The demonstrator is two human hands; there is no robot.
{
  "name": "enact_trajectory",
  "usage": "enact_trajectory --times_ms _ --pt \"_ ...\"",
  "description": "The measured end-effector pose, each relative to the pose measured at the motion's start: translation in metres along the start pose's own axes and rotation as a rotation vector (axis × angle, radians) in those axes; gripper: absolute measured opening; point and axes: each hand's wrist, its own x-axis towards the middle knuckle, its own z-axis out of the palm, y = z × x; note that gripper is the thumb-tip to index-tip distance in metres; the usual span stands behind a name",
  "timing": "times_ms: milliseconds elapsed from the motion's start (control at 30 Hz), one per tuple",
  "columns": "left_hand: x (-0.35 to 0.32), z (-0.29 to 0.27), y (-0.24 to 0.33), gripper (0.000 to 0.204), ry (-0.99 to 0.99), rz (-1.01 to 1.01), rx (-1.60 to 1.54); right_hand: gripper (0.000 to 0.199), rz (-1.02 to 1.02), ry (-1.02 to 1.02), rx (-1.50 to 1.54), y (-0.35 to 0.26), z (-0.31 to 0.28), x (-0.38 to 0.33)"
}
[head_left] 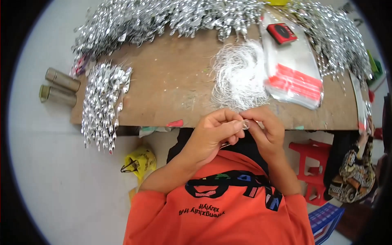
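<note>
Left hand: we see the left hand [212, 132] curled shut, thumb and forefinger pinched on a small silver ring piece [245, 124] at the table's near edge.
Right hand: the right hand [267, 128] is closed too, fingertips pinching the same silver ring piece from the other side — both hands meet on it, touching.
Ring piece: tiny, shiny, held just over the near edge of the wooden table [171, 81], in front of the orange shirt [220, 208].
Wire: a loose heap of thin silver wire loops [239, 75] lies on the table just beyond the hands.
Spirals: a bundle of silver twisted ornaments [102, 102] hangs over the table's left corner; a long pile of the same [171, 18] runs along the far edge.
Bags: a stack of clear plastic bags with red strips [294, 71] lies right of the wire, a red flat device [281, 32] on top.
Floor left: two metal cylinders [59, 85] lie beside the table; a yellow bag [139, 161] sits below.
Right side: a red plastic stool [312, 163] — another person's patterned sleeve [351, 175] next to it.
</note>
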Motion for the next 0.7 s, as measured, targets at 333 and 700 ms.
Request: enact_trajectory --times_ms 333,700 --pt "0.029 -0.021 -0.002 0.01 0.115 0.032 0.046 0.015 -0.116 0.104 -0.107 0.029 0.009 0.022" --pt "0.035 -0.021 0.006 0.012 0.133 0.057 0.233 0.003 0.133 0.094 0.104 0.046 0.011 0.024"
